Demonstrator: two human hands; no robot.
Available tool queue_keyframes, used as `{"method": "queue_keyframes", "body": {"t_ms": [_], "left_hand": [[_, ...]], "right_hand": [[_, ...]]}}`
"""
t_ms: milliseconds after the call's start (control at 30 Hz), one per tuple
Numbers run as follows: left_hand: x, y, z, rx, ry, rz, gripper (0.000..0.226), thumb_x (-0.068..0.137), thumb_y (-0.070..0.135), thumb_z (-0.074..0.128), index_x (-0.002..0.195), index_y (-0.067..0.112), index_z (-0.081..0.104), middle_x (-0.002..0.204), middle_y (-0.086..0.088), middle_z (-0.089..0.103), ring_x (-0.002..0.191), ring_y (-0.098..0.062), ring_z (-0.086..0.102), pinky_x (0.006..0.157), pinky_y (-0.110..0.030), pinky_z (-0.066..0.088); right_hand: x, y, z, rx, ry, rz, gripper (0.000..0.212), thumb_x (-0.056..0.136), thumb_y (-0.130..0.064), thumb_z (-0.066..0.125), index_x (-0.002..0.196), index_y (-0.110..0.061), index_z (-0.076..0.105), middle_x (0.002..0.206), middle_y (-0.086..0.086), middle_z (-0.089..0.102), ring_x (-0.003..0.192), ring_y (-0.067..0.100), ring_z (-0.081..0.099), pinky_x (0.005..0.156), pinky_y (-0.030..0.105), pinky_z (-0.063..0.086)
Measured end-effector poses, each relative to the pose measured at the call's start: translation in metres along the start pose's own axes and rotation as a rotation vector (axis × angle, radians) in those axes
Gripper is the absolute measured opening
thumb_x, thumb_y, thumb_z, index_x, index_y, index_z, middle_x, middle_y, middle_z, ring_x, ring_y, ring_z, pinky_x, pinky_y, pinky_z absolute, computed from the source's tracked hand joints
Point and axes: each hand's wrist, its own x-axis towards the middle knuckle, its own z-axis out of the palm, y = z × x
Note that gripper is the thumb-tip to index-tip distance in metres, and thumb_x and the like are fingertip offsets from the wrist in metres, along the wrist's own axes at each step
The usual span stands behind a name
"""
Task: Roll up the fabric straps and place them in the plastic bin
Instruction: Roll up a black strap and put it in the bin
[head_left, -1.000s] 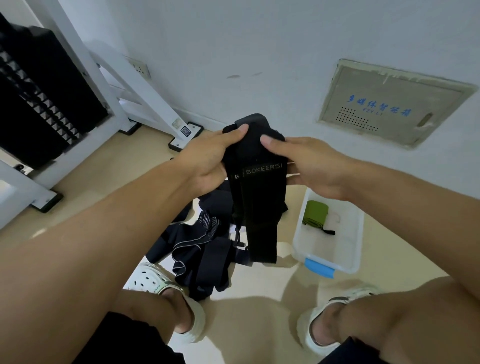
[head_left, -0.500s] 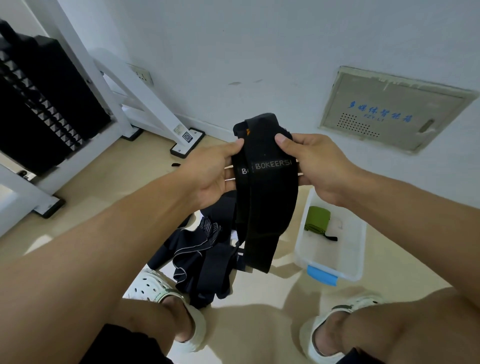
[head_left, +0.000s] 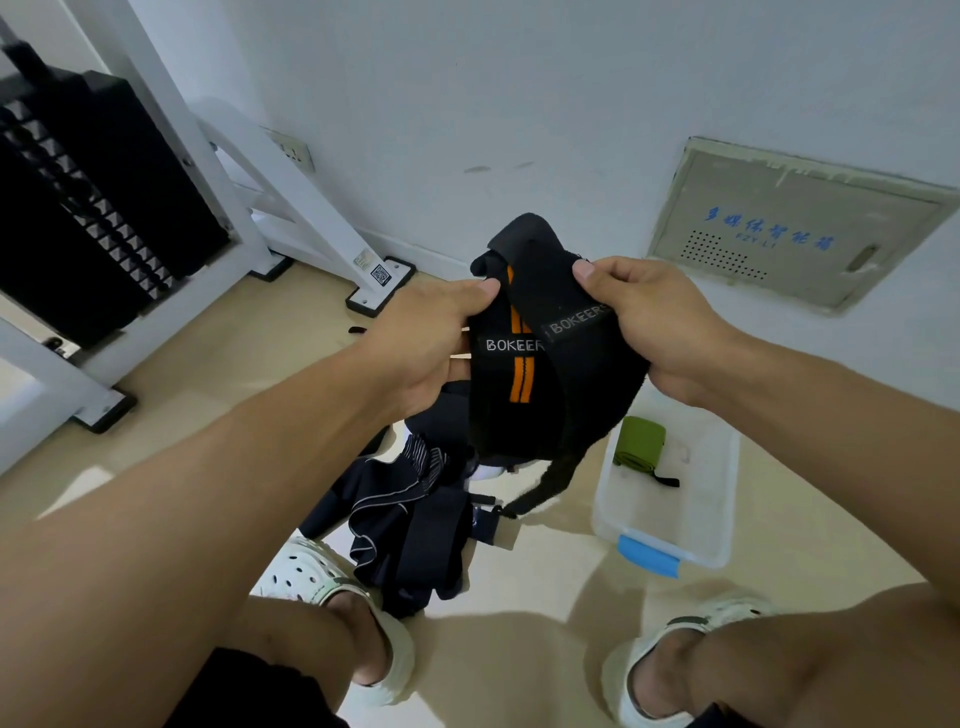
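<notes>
Black fabric strap (head_left: 550, 374), broad, with two orange stripes down one layer and white BOKEER lettering showing twice, hung between my two hands at chest height, above the floor (head_left: 218, 364). My left hand (head_left: 431, 343) gripped its left edge, thumb pressed flat on the front face near the top, fingers curled behind the cloth. My right hand (head_left: 660, 322) gripped the right edge the same way, thumb on top, fingers wrapped under. Both hands were clenched on the strap; neither was loose. The strap was doubled over, one layer lying across the other, with a folded hump rising above my thumbs. A narrow black tail drooped from its lower end toward the floor.

Below and to the right sat the clear plastic bin (head_left: 727, 499) on the floor, a blue latch (head_left: 649, 557) on its near end. Inside it lay one rolled green strap (head_left: 638, 440) with a thin black end trailing out of the roll. The held strap was above and left of the bin, not in it.

Directly beneath my hands lay a heap of dark straps (head_left: 410, 530), some with pale edge lines, resting against my left white clog (head_left: 332, 587). My right clog (head_left: 670, 649) stood near the bin's latch end. White metal frame (head_left: 156, 171) with a black weight stack (head_left: 88, 208) stood at left by the wall. A grey wall panel (head_left: 789, 228) with blue characters was mounted at right.
</notes>
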Motion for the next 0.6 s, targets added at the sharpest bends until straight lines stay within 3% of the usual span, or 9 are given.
{"method": "queue_keyframes", "body": {"t_ms": [333, 467, 600], "left_hand": [[0.0, -0.002, -0.002, 0.051, -0.015, -0.012, 0.026, 0.108, 0.024, 0.052, 0.102, 0.015, 0.076, 0.1, -0.006, 0.076, 0.09, -0.022, 0.072, 0.079, -0.039, 0.065], [-0.001, -0.003, -0.001, 0.002, 0.006, -0.004, 0.03, 0.109, 0.027, 0.049, 0.1, 0.018, 0.077, 0.1, -0.002, 0.078, 0.089, -0.02, 0.073, 0.084, -0.04, 0.063], [-0.001, -0.003, 0.001, -0.004, 0.052, -0.012, 0.033, 0.109, 0.034, 0.047, 0.111, 0.016, 0.075, 0.108, -0.005, 0.079, 0.094, -0.023, 0.075, 0.087, -0.045, 0.062]], "right_hand": [[-0.001, 0.0, -0.001, 0.101, -0.05, 0.138, 0.024, 0.098, -0.032, 0.065, 0.1, -0.01, 0.075, 0.1, 0.009, 0.078, 0.083, 0.019, 0.073, 0.083, 0.033, 0.06], [-0.009, 0.001, 0.004, 0.019, -0.103, 0.1, 0.02, 0.1, -0.032, 0.062, 0.092, -0.015, 0.068, 0.08, -0.001, 0.071, 0.063, 0.011, 0.068, 0.058, 0.026, 0.055], [-0.015, 0.003, 0.009, -0.012, -0.109, 0.044, 0.016, 0.099, -0.028, 0.064, 0.09, -0.016, 0.068, 0.081, 0.003, 0.072, 0.066, 0.018, 0.07, 0.058, 0.029, 0.057]]}}
